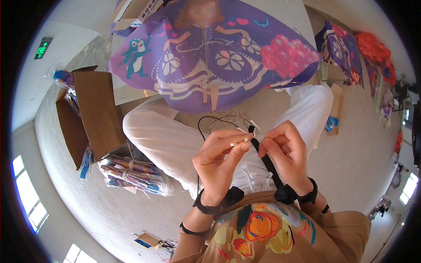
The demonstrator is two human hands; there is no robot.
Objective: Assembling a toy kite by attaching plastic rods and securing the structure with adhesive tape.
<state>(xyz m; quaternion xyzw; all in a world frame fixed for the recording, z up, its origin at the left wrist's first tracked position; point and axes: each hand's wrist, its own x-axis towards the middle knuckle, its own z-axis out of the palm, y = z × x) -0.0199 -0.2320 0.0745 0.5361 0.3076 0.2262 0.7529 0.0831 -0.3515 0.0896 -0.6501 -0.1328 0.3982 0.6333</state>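
Observation:
Above my lap both hands are raised close together, fingertips almost meeting. My left hand (219, 160) is closed in a pinch, with a small white rod-like piece (234, 144) showing between its fingers. The fingers of my right hand (286, 151) are pinched too; what they hold, if anything, is too small to make out. Beyond my hands a large purple sheet (193, 94), printed with a figure in a dress, a blue animal and pink hearts, is spread over a pale table edge and hangs toward my knees.
To the left stands an open cardboard box (98, 114) with wrapped goods; clear-wrapped bundles (133, 175) lie beside it on the floor. Between my legs are loose white strands (232, 119). A black cable (199, 127) and black strap (269, 164) run near my hands. Printed sheets (340, 50) are at right.

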